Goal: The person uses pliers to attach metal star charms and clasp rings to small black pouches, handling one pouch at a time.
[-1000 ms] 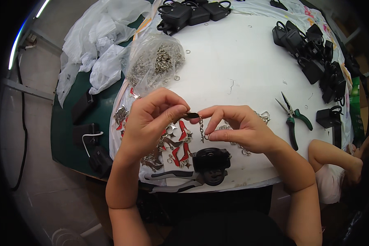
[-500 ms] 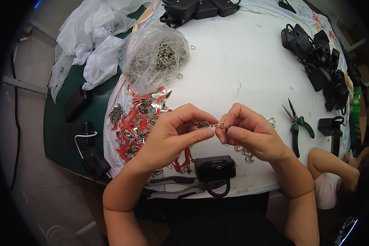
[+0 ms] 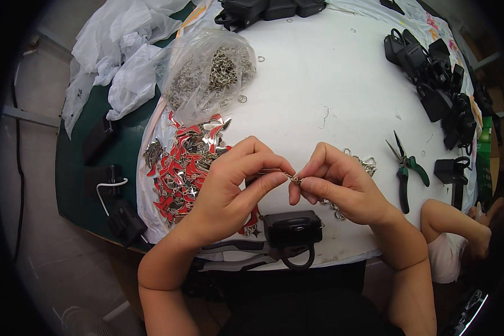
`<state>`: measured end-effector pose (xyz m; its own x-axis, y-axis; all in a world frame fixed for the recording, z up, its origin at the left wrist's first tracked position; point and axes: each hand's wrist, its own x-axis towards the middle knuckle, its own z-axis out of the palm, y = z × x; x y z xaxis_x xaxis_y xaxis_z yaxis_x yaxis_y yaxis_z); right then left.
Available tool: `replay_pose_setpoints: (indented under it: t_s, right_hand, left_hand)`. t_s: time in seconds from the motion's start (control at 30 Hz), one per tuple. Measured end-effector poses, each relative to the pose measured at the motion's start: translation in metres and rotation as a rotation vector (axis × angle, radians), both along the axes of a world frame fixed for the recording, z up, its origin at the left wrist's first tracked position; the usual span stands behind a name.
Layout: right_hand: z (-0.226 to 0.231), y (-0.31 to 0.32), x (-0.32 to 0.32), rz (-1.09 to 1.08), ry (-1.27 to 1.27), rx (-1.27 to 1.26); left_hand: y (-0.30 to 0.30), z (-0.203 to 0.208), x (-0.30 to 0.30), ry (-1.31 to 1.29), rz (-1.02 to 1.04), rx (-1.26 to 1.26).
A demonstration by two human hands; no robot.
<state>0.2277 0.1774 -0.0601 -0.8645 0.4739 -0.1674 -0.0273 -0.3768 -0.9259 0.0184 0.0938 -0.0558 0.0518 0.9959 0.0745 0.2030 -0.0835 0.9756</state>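
Above the near edge of the white counter, a small silver metal ring sits pinched between both hands: left hand and right hand, fingertips pressed together. Red-and-silver charms lie left; a black pouch below; green-handled pliers right.

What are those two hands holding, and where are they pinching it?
The left hand and right hand pinch a tiny metal ring between fingertips, one hand on each side. The ring's details are too small to tell.
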Motion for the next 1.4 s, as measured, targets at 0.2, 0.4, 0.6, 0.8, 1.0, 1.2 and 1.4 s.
replay_pose_setpoints:
  t_s: [0.2, 0.4, 0.6, 0.8, 1.0, 1.2, 1.4]
  right_hand:
    - [0.0, 0.001, 0.0, 0.041, -0.047, -0.007]
    - [-0.006, -0.002, -0.001, -0.115, -0.061, -0.113]
    - [-0.016, -0.006, -0.002, -0.264, 0.064, 0.308]
    - [-0.016, -0.009, -0.007, -0.26, 0.167, 0.188]
    - [-0.02, -0.008, -0.004, -0.224, 0.241, -0.05]
    - [-0.008, -0.001, -0.004, -0.185, 0.447, -0.169]
    - [0.022, 0.003, 0.012, -0.031, 0.154, 0.11]
  left_hand:
    - [0.0, 0.001, 0.002, 0.01, -0.024, 0.002]
    - [0.001, 0.002, -0.004, 0.081, -0.105, 0.041]
    - [0.001, 0.005, -0.002, -0.224, -0.077, -0.259]
    - [0.002, 0.001, -0.004, -0.256, -0.309, -0.317]
    - [0.001, 0.001, -0.006, -0.129, -0.224, -0.094]
    - [0.003, 0.006, -0.017, 0.089, -0.3, -0.07]
    - [-0.041, 0.065, -0.009, 0.341, -0.29, 0.0]
